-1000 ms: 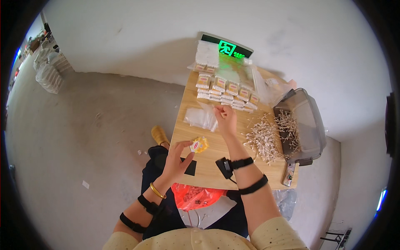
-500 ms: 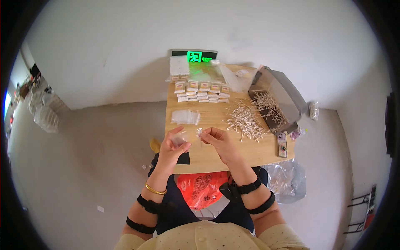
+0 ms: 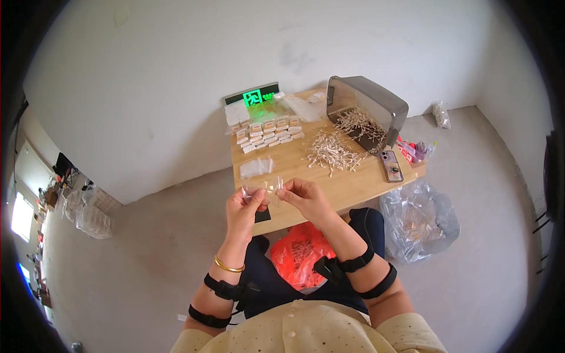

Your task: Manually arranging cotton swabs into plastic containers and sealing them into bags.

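Over the near edge of the table, my left hand point(image 3: 242, 215) and my right hand point(image 3: 309, 203) pinch a small clear plastic bag point(image 3: 269, 189) from its two sides. The film stretches between my fingertips; whether anything lies inside it I cannot tell. Just beyond my left hand lies a flat stack of clear bags point(image 3: 256, 167). A loose heap of cotton swabs point(image 3: 334, 153) spreads on the wooden table beyond my right hand. Farther back, small filled packs point(image 3: 269, 136), white with yellowish labels, stand in rows.
A grey translucent bin point(image 3: 368, 97) lies on its side with swabs spilling out. A phone point(image 3: 392, 166) rests at the right table edge. Below are a red plastic bag point(image 3: 297, 256) at my lap and a large clear bag point(image 3: 421, 226). A lit green exit sign point(image 3: 252, 96) leans at the back.
My view has swung, so the table appears tilted. My hands have come closer together, and my right fingers now hold the far side of the clear bag that was by my left hand.
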Demonstrator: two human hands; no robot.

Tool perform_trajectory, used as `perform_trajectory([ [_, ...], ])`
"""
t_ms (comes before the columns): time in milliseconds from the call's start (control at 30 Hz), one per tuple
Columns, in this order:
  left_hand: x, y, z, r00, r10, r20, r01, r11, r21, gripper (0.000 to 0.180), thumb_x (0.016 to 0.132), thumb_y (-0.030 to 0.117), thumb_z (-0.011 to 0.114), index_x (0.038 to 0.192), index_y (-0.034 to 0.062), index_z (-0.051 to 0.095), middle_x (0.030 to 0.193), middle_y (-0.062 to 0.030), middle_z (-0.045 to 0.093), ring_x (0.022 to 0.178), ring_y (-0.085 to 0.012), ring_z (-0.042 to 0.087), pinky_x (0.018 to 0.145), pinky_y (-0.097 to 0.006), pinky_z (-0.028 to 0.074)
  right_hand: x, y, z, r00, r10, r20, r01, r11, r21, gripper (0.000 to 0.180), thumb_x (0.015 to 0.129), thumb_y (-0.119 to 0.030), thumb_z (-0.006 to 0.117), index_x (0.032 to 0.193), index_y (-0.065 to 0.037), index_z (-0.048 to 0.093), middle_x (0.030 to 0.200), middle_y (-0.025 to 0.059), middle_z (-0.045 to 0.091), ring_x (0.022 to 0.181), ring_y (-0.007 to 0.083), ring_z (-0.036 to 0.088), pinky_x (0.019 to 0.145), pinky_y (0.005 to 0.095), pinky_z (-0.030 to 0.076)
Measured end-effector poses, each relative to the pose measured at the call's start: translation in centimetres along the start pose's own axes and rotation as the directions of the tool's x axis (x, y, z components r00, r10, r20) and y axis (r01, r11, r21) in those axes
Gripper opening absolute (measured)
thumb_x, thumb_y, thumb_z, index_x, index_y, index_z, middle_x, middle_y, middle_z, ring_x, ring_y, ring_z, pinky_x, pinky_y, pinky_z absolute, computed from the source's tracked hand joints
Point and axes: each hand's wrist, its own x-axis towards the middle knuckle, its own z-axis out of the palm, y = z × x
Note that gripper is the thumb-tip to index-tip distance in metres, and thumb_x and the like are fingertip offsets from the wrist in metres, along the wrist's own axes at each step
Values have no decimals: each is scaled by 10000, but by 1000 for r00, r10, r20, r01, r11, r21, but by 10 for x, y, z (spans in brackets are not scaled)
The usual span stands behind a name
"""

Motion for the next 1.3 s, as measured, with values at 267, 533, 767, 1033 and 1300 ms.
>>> perform_trajectory([
  [267,-24,29,6,767,640,39,-473,523,709,252,958,218,756,1034,-12,690,875,-40,722,818,-150,670,807,-305,536,-20,-10,-1,978,-157,-140,126,971,-205,163,927,-122,768,887,2,670,806,27,684,747,92,622,687,274,506],
  [533,-32,30,2,956,153,252,-255,859,445,280,996,236,704,984,-43,719,844,-73,753,801,-129,730,752,-269,560,-22,-17,28,922,-382,-62,279,766,-579,201,805,-132,802,812,1,652,779,145,707,713,286,685,665,376,541],
  [767,-23,22,-26,935,-68,348,-43,953,300,272,1072,162,559,979,-49,702,843,-73,747,796,-137,734,757,-286,583,-11,-6,24,984,-142,111,175,902,-394,164,856,-75,779,815,-1,638,786,111,678,679,218,631,656,348,510],
  [1033,-21,19,-29,945,92,313,-323,389,863,453,856,233,795,1221,25,625,1185,-135,696,1070,-296,687,983,-423,510,1,12,30,948,-317,-5,229,695,-682,202,864,-71,778,847,-7,588,752,84,567,651,217,562,631,344,477],
  [1300,-14,-7,-51,903,192,386,-408,668,623,1088,687,120,895,1590,78,289,1130,-123,606,1052,-301,607,997,-486,462,10,48,48,981,182,72,-188,978,87,170,969,-122,736,903,-16,621,799,-15,630,724,37,566,629,235,476],
])
